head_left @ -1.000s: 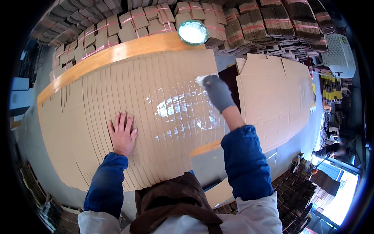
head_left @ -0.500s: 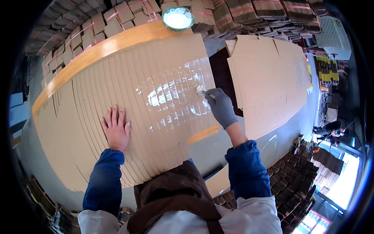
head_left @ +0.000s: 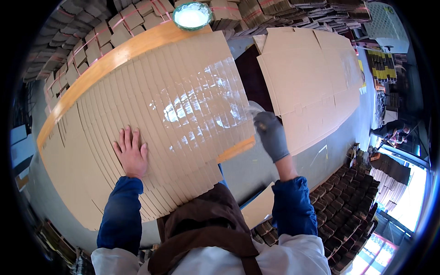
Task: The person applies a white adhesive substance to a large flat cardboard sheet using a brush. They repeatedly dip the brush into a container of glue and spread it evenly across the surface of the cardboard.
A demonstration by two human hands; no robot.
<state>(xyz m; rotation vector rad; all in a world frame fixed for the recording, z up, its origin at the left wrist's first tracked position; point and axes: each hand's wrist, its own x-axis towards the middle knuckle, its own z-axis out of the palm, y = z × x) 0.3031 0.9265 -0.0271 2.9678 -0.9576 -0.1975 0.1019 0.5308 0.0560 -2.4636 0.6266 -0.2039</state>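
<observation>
Overlapping cardboard sheets (head_left: 98, 110) lie fanned across the table, their edges forming a row of narrow strips. Bare, with fingers spread, my left hand (head_left: 131, 152) rests flat on them. White paste (head_left: 181, 110) is smeared in wet patches over the strips on the right. My right hand (head_left: 271, 135), in a grey glove, is closed around a brush (head_left: 254, 108) just past the right edge of the sheets. Motion blurs the pale bristles, and the fingers cover most of the handle. A green-rimmed bowl (head_left: 192, 16) of white paste stands at the table's far edge.
The wooden table edge (head_left: 137, 48) curves behind the sheets. To the right stands a stack of large cardboard (head_left: 311, 73) beside a dark surface (head_left: 253, 75). Strapped cardboard bundles (head_left: 123, 32) line the back, and more piles (head_left: 341, 206) stand at lower right. A person (head_left: 392, 130) is far right.
My right hand has swept the brush right and slightly down, off the edge of the sheets. My left hand stays on the cardboard, while the whole view has shifted a little.
</observation>
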